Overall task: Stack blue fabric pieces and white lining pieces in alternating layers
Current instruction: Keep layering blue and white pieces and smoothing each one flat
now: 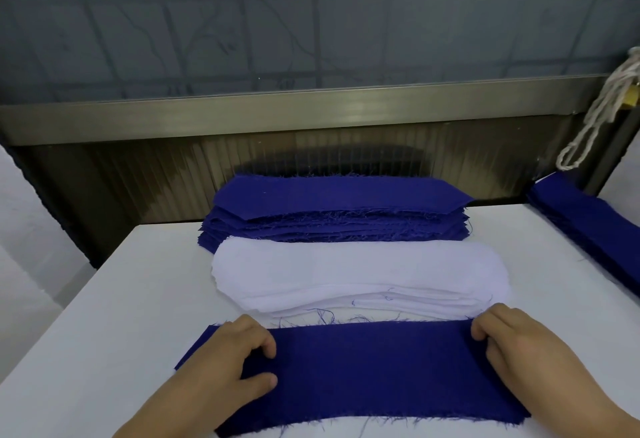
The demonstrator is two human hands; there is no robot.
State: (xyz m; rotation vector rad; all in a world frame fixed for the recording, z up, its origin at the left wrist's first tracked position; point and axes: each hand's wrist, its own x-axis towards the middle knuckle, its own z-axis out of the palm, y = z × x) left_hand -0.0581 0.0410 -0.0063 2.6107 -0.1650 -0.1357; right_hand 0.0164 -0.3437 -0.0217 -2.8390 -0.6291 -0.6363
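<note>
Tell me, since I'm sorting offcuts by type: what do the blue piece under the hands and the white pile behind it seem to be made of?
The blue piece looks like a matte woven cloth, perhaps cotton: loose threads fray from its cut edges. The white pile seems a thin, smooth lining, possibly nonwoven; its edges look clean, with almost no fraying. The exact fibre can't be told.

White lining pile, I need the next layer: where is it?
White lining pile: centre of the table, between the blue pile behind and the blue piece in front.
</note>
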